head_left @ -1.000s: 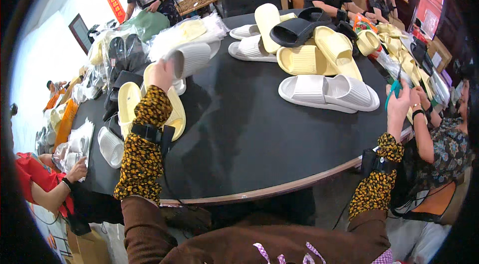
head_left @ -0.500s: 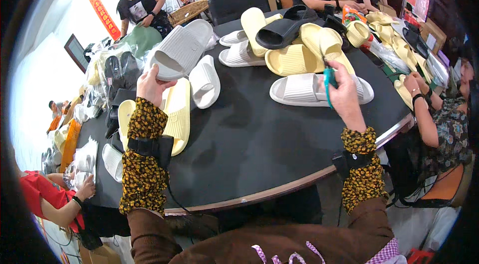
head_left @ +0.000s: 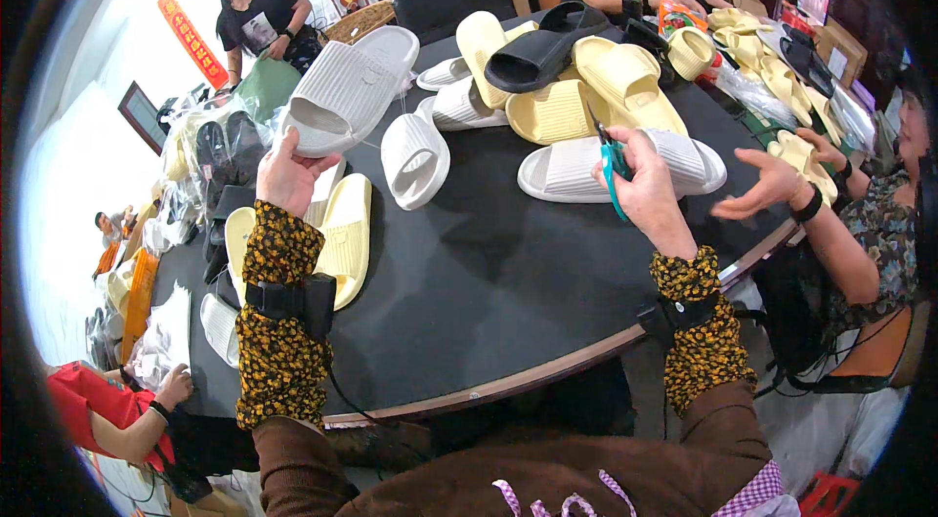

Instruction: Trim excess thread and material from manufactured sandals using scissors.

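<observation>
My left hand (head_left: 289, 177) grips the heel end of a light grey ribbed slide slipper (head_left: 344, 87), lifted over the table. Just right of it is a second grey slipper (head_left: 416, 163), tilted, with what looks like a thin thread near it. In my right hand (head_left: 645, 194) is a pair of scissors (head_left: 613, 169) with teal handles, blades pointing up and away. Behind that hand lies a grey slipper (head_left: 559, 171), partly covered by my fingers. Farther back sit yellow slippers (head_left: 630, 77) and a black slipper (head_left: 531, 60) in a heap.
The dark table (head_left: 459, 292) has a curved edge. Yellow slippers (head_left: 347, 238) lie beside my left forearm, near bagged slippers (head_left: 230, 150). At right, a co-worker's hand (head_left: 767, 187) reaches over the table by more yellow slippers (head_left: 801, 163). Other people sit or stand around.
The second grey slipper has swung or shifted right and turned. My right hand and scissors have moved slightly left and lower. The co-worker's hand at right now stretches toward my right hand.
</observation>
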Motion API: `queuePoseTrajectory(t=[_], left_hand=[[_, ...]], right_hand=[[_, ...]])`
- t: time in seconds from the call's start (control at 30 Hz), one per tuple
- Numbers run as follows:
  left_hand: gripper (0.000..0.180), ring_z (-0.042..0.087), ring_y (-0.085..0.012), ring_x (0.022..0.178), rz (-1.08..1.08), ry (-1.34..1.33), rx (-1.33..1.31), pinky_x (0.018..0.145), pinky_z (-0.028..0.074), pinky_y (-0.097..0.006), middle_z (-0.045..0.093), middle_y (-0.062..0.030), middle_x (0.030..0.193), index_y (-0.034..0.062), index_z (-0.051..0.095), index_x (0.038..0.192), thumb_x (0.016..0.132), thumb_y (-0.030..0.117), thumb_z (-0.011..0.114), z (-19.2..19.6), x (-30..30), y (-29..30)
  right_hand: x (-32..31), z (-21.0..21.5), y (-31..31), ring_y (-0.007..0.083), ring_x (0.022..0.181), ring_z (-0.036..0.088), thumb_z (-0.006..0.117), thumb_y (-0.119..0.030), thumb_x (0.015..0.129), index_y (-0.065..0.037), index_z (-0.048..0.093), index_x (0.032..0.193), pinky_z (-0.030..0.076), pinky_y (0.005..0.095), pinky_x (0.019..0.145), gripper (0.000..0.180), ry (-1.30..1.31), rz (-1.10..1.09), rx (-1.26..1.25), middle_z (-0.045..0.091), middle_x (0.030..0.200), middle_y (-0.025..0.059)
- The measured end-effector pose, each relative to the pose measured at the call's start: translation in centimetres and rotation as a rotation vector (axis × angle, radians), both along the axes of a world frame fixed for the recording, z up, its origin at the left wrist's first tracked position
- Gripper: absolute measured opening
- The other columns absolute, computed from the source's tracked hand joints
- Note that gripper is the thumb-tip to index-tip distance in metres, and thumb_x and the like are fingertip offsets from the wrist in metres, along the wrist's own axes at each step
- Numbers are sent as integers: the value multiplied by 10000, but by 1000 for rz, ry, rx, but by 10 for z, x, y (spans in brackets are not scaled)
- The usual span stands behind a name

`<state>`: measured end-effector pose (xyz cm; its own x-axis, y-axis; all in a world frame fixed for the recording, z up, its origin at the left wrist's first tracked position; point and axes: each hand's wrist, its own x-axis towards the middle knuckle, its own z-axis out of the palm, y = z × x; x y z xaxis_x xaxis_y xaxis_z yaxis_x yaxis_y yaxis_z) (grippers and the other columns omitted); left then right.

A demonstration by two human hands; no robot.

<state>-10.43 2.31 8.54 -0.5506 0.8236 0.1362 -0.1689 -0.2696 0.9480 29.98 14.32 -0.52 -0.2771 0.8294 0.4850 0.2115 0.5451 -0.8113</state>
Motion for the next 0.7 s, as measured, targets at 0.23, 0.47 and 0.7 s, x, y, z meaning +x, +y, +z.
queuePoseTrajectory(t=[0.23, 0.47, 0.7], left_hand=[[341, 539, -297, 1004, -49, -118, 71, 807, 506, -459, 533, -166, 1114, -28, 425, 1196, 945, 203, 429, 0, 14, 1], [287, 546, -287, 987, -135, -271, 167, 827, 493, -441, 548, -145, 1107, 6, 467, 1147, 928, 191, 446, -3, 15, -15], [285, 536, -292, 1044, -169, -438, 188, 838, 491, -454, 552, -156, 1132, 3, 474, 1131, 929, 184, 387, -59, 62, -19]], right_hand=[[-2, -6, 6, 157, 712, 579, 682, -84, 752, -9, 505, 1121, 458, 298, 656, 416, -3, 22, -13, 599, 775, 112], [-19, 5, -1, 96, 753, 551, 700, -73, 742, 15, 505, 1124, 458, 261, 672, 438, 125, 286, -149, 607, 819, 75], [-17, 26, -19, 82, 669, 530, 608, -22, 774, 20, 469, 1171, 439, 216, 592, 423, 92, 298, -247, 576, 770, 46]])
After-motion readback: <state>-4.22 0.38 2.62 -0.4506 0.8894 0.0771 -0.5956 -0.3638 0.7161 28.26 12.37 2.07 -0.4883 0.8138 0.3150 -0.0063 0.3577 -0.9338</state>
